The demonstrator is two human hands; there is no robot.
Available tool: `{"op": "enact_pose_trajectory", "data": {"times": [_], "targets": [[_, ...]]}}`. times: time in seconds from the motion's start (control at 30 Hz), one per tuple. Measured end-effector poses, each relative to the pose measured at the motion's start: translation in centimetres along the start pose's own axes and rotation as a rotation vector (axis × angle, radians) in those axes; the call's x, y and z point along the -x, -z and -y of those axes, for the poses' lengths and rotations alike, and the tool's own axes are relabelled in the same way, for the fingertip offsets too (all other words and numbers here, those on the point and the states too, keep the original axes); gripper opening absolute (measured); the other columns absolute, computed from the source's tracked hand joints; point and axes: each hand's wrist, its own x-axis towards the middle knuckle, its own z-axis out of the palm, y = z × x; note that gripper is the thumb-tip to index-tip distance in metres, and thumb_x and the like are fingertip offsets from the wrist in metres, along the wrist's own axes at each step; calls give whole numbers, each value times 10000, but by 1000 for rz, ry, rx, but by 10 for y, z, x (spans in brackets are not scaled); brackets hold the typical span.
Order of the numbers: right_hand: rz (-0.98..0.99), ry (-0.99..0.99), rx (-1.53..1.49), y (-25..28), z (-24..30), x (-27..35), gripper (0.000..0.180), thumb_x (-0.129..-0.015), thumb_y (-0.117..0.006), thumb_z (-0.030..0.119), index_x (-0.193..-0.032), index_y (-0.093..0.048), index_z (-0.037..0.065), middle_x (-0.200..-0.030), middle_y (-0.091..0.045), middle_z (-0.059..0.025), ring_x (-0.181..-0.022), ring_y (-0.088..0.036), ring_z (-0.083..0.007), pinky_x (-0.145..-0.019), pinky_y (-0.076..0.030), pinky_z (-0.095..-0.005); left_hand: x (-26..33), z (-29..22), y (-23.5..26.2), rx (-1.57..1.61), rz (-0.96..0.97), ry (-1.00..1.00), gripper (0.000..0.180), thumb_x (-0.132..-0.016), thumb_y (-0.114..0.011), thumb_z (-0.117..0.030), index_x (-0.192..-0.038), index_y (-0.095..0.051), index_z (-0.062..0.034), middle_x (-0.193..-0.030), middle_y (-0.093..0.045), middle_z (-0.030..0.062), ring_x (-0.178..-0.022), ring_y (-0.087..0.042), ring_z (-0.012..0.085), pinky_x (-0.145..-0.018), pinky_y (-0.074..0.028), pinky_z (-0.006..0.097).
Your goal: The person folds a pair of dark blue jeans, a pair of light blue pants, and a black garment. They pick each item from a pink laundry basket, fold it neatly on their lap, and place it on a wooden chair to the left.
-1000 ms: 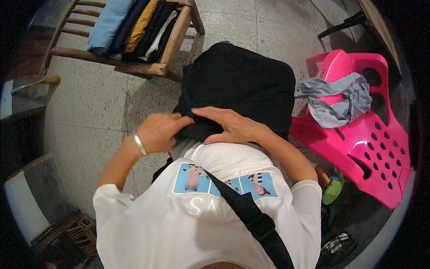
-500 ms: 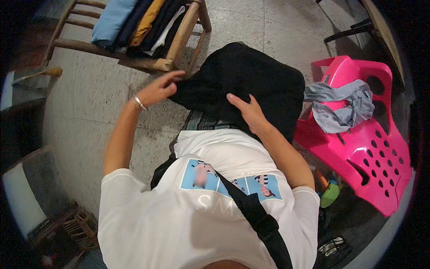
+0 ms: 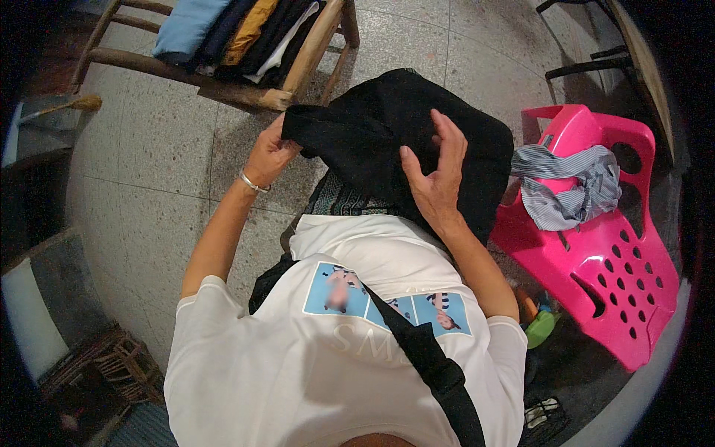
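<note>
A black garment (image 3: 387, 123) lies spread over my lap; its exact kind cannot be made out. My left hand (image 3: 272, 155), with a silver bracelet at the wrist, is closed on the garment's left end and holds that part up and folded over. The fingertips there are partly hidden behind the cloth. Above the garment's middle, my right hand (image 3: 439, 175) has its thumb and fingers apart and holds nothing. Patterned cloth (image 3: 346, 197) shows on my lap between the black garment and my white shirt.
Ahead on the left, a wooden rack (image 3: 246, 95) carries a row of folded clothes (image 3: 246, 33). To the right stands a pink plastic chair (image 3: 633, 276) with a crumpled striped garment (image 3: 570, 182) on it. Far right is a table edge (image 3: 644, 82); a brush (image 3: 82, 103) lies far left.
My left hand has closed on the garment's left end and lifted it. My right hand has risen off the cloth and moved slightly right, its fingers spread.
</note>
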Motion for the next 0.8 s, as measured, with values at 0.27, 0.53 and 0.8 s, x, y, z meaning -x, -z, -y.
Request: {"op": "enact_pose_trajectory", "data": {"times": [0.27, 0.53, 0.8], "targets": [[465, 236, 159, -20, 18, -12, 725, -683, -737, 238, -1266, -396, -23, -950, -540, -143, -922, -492, -318, -897, -323, -432, -1, -49, 1, -1, 151, -219, 333, -824, -545, -90, -1139, -558, 17, -1166, -574, 102, -1082, -533, 230, -953, -389, 335], [867, 477, -287, -15, 27, 9, 295, -633, -691, 61, -898, -562, 61, -951, -526, -132, -870, -528, -319, -721, -450, -386, 15, -50, 25, -13, 511, -95, 358, -641, -530, -48, -967, -669, -3, -974, -665, 127, -971, -607, 274, -957, -399, 389], [-118, -369, -600, -19, -1, 3, 191, -734, -633, -24, -898, -547, 23, -1023, -571, -107, -905, -553, -178, -790, -444, -295, -66, -38, -13, 99, 6, -22, 420, -884, -549, -230, -1271, -500, -75, -1124, -581, 47, -1051, -525, 147, -886, -421, 266]]}}
